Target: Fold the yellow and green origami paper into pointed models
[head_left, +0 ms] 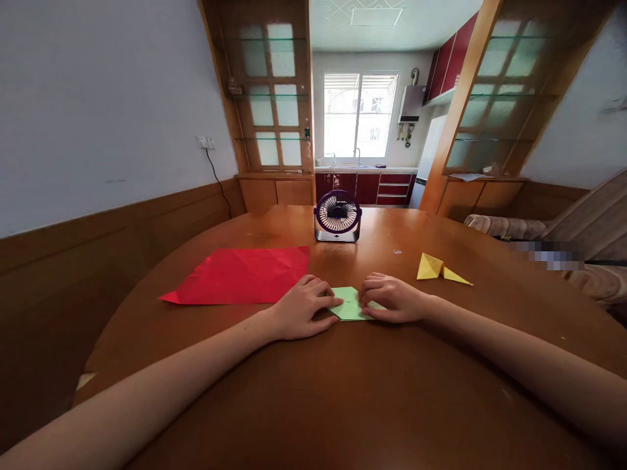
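My left hand (pixel 304 308) and right hand (pixel 392 300) cover both ends of the green paper (pixel 350 304), so I cannot see its full shape. Both my forearms are cut off by the bottom edge. Far to the right of my right hand, a blurred patch (pixel 548 254) hides something on the sofa.

Two bare forearms show from the near corners of the scene, with no sleeves visible on either. The left hand (pixel 304 307) and the right hand (pixel 392 299) wear no gloves, rings, watch or bracelet. The fingernails look short and unpainted.
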Action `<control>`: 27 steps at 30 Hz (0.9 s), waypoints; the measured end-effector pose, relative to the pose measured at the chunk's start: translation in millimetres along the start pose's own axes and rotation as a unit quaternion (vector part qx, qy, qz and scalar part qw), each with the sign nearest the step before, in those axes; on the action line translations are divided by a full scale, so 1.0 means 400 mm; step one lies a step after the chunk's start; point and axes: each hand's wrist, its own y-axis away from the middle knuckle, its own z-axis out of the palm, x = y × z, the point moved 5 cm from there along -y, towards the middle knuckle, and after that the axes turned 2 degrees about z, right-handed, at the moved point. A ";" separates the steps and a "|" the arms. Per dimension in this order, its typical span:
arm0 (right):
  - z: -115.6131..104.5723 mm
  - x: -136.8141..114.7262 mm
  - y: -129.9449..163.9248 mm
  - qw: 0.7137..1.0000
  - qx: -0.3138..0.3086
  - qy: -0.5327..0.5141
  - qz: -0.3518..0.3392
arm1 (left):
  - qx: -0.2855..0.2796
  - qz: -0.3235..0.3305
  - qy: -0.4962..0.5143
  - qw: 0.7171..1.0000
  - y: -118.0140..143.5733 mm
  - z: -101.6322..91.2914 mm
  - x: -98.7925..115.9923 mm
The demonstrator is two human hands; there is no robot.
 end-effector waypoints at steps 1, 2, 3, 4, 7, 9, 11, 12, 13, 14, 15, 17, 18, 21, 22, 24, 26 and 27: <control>0.000 -0.001 0.001 1.000 0.002 0.008 -0.003 | 0.000 0.007 -0.013 1.000 -0.001 0.000 0.004; -0.001 -0.002 0.002 1.000 0.007 0.017 -0.005 | 0.000 0.014 -0.029 0.999 -0.001 0.000 0.008; -0.001 -0.003 0.002 1.000 0.014 0.024 -0.006 | 0.000 0.020 -0.047 0.999 -0.002 0.001 0.013; 0.000 -0.005 0.003 0.999 0.021 0.031 -0.007 | -0.001 0.026 -0.065 0.998 -0.003 0.002 0.017; 0.007 -0.011 0.004 0.998 0.038 0.040 -0.011 | 0.002 0.040 -0.105 0.994 -0.003 0.007 0.026; 0.015 -0.016 0.004 0.998 0.041 0.040 -0.016 | 0.012 0.048 -0.111 0.993 -0.001 0.009 0.029; 0.021 -0.018 0.003 0.998 0.042 0.036 -0.018 | 0.023 0.053 -0.103 0.993 0.000 0.009 0.029; 0.023 -0.019 0.003 0.998 0.043 0.031 -0.017 | 0.027 0.054 -0.095 0.994 0.001 0.009 0.028; 0.025 -0.019 0.003 0.999 0.044 0.024 -0.014 | 0.029 0.053 -0.085 0.995 0.002 0.009 0.026; 0.025 -0.018 0.002 0.999 0.046 0.013 -0.010 | 0.032 0.050 -0.074 0.995 0.002 0.008 0.025; 0.025 -0.016 0.002 0.999 0.047 -0.001 -0.005 | 0.034 0.045 -0.063 0.996 0.002 0.007 0.023; 0.025 -0.010 0.002 0.998 0.050 -0.034 0.013 | 0.037 0.030 -0.035 0.998 0.000 0.006 0.018; 0.024 -0.007 0.002 0.997 0.052 -0.048 0.023 | 0.040 0.019 -0.021 0.999 0.000 0.005 0.015; 0.026 0.005 0.002 0.994 0.060 -0.070 0.053 | 0.051 -0.018 0.016 0.998 -0.002 0.006 0.003; 0.027 0.008 0.002 0.994 0.061 -0.072 0.061 | 0.055 -0.030 0.026 0.998 -0.002 0.008 -0.001; 0.031 0.013 0.002 0.992 0.061 -0.076 0.076 | 0.058 -0.047 0.041 0.996 -0.002 0.012 -0.007; 0.035 0.016 0.001 0.991 0.063 -0.081 0.089 | 0.061 -0.054 0.051 0.995 -0.002 0.015 -0.010; 0.036 0.017 0.000 0.990 0.063 -0.085 0.096 | 0.062 -0.053 0.052 0.995 -0.002 0.016 -0.010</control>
